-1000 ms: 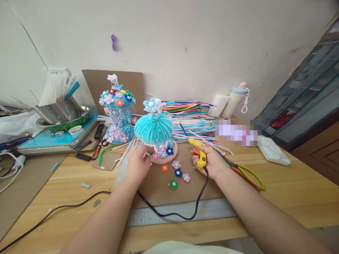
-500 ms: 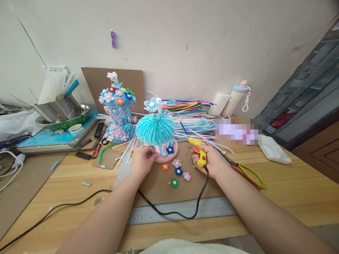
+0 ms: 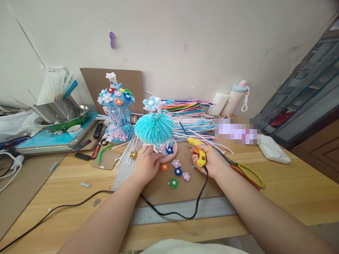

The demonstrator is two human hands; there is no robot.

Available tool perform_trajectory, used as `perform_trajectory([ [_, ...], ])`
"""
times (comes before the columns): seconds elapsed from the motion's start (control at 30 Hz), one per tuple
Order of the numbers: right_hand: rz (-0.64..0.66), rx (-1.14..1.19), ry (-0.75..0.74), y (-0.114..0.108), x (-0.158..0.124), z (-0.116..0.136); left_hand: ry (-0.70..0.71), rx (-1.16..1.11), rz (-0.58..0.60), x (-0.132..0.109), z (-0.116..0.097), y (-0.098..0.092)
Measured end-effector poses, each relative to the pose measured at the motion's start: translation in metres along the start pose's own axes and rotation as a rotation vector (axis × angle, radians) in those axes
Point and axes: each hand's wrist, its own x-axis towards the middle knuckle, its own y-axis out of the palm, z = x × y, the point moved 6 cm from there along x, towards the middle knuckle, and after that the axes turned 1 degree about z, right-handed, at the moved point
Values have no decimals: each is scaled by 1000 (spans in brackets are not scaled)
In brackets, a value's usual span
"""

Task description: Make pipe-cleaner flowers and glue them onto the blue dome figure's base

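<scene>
In the middle stands a fuzzy pipe-cleaner ornament (image 3: 154, 128) with a turquoise ribbed dome, flowers on top and a round pink base. My left hand (image 3: 148, 163) is at the base's left side, thumb and fingers closed round its edge; some fingertips are hidden. A yellow hot glue gun (image 3: 201, 158) is held in my right hand (image 3: 211, 161), its nozzle pointing up and left, apart from the ornament. Before the base lie several loose pipe-cleaner flowers: an orange one (image 3: 164, 167), a dark blue one (image 3: 178, 171), a green one (image 3: 173, 183) and lilac ones (image 3: 186, 176).
A taller flowered ornament (image 3: 116, 102) stands behind to the left. Bundles of pipe cleaners (image 3: 194, 124) lie at the back. Scissors (image 3: 249, 173) rest by my right forearm. The black cord (image 3: 182, 216) loops across the cardboard (image 3: 156, 194). A steel pot (image 3: 59, 109) stands far left.
My left hand has shifted slightly right and further in against the ornament's base, uncovering a gold flower beside it. The ornament's dome has tilted or turned a little. My right hand stays still.
</scene>
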Motion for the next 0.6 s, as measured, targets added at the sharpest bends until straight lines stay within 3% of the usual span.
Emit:
perform_trajectory([
  [0.27,-3,2,6,2,-3,0,-28,17,57,0,0,8],
  [0.6,-4,1,0,2,-3,0,-29,42,103,1,-4,5],
])
